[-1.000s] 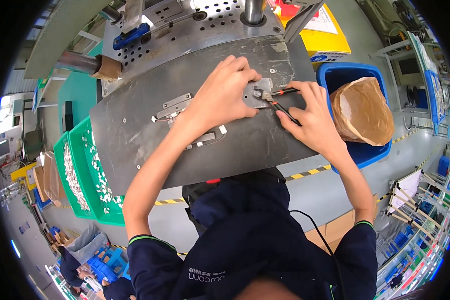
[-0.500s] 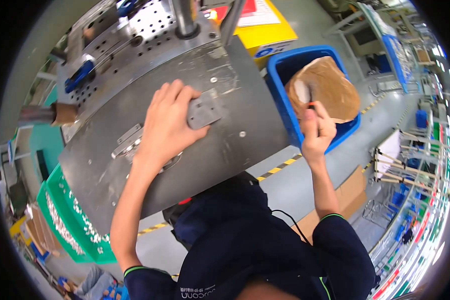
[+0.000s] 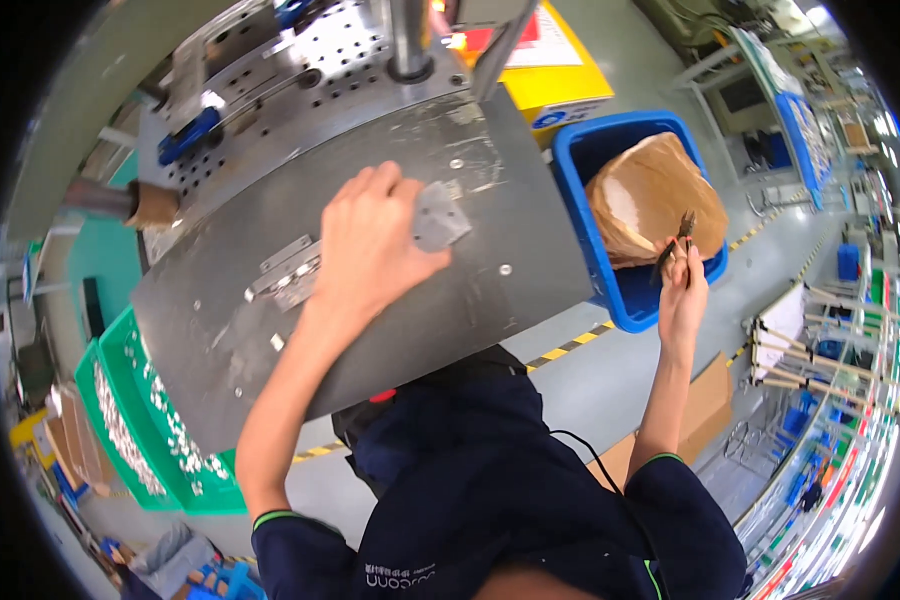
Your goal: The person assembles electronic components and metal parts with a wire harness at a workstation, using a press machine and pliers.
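My left hand (image 3: 370, 235) is closed on the edge of a flat grey metal block (image 3: 440, 220) with small holes, down at the dark metal table top (image 3: 410, 340). Next to my left wrist lie slim metal fixture pieces (image 3: 292, 268), partly hidden by the hand. Out to the right, my right hand (image 3: 682, 305) grips a pair of cutting pliers (image 3: 686, 226), jaws pointing away from me. The pliers are over the near right part of a blue bin (image 3: 568, 190) lined with a brown paper bag (image 3: 660, 165).
A perforated steel machine plate (image 3: 335, 60) with a thick post (image 3: 407, 40) borders the table's far side. Green trays (image 3: 120, 400) with small white pieces stand at the left. A yellow box (image 3: 560, 85) sits behind the bin. Small white bits (image 3: 277, 342) dot the table.
My right hand has drawn back toward me and to the right with the pliers, whose jaws are no longer blurred. My left hand still holds the block. The whole view has shifted slightly.
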### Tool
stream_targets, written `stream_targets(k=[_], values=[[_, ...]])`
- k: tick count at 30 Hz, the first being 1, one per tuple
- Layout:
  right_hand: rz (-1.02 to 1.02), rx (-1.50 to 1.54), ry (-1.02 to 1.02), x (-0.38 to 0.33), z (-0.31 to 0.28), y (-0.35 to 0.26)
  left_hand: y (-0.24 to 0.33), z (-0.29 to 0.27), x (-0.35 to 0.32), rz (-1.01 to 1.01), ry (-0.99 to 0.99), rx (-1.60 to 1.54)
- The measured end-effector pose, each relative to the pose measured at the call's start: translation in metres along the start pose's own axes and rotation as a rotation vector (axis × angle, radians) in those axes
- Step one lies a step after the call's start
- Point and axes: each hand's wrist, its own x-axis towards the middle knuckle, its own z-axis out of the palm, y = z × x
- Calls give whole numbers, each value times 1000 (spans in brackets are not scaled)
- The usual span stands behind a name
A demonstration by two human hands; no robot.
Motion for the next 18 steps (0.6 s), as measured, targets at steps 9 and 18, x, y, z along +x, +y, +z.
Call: stream_targets(k=[9,18], values=[[-154,-326,-907,-112,156,-20,29,-16,-61,-563,-100,-1567],[-470,-541,-1040,-108,177,-11,22,-9,-87,-582,82,-1617]])
